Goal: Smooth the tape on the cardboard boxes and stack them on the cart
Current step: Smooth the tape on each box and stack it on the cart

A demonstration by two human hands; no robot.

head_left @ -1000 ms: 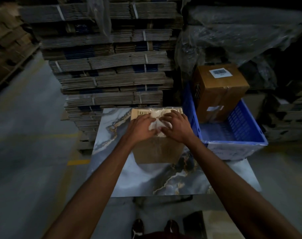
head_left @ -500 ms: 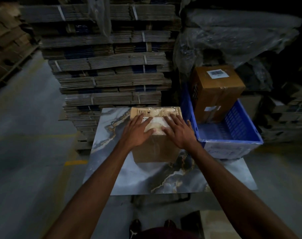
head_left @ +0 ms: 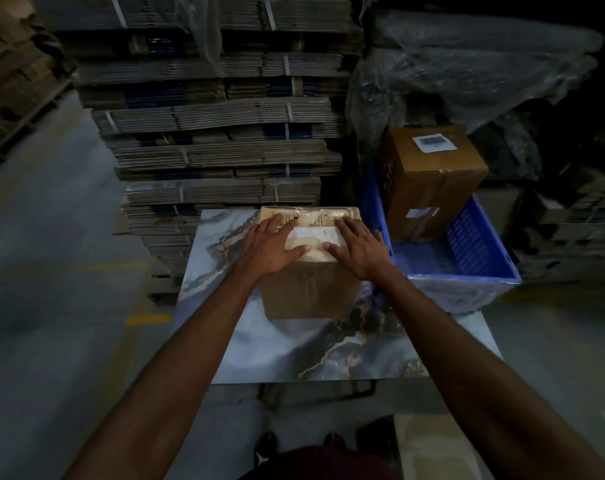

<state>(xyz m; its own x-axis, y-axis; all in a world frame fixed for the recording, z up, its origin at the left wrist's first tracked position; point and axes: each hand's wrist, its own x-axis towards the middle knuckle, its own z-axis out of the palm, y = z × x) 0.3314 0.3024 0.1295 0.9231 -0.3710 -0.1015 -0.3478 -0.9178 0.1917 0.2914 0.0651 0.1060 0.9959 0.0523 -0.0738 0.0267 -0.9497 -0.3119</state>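
Observation:
A taped cardboard box (head_left: 309, 289) stands on a marble-patterned tabletop (head_left: 259, 344). Its top carries clear tape and a pale label (head_left: 311, 237). My left hand (head_left: 271, 245) lies flat on the left part of the box top, fingers spread. My right hand (head_left: 358, 247) lies flat on the right part, fingers spread too. Neither hand grips anything. A second brown box (head_left: 432, 181) with a barcode label stands upright in a blue plastic crate (head_left: 467, 275) at the right of the table.
Tall stacks of strapped flat cardboard (head_left: 218, 133) rise just behind the table. Plastic-wrapped goods (head_left: 467, 71) fill the back right. Grey concrete floor (head_left: 52, 271) with yellow lines lies at the left. My shoes (head_left: 270, 445) show below the table's near edge.
Both hands have slid apart across the box top, from close together over the label to the left and right sides, fingers now spread flat.

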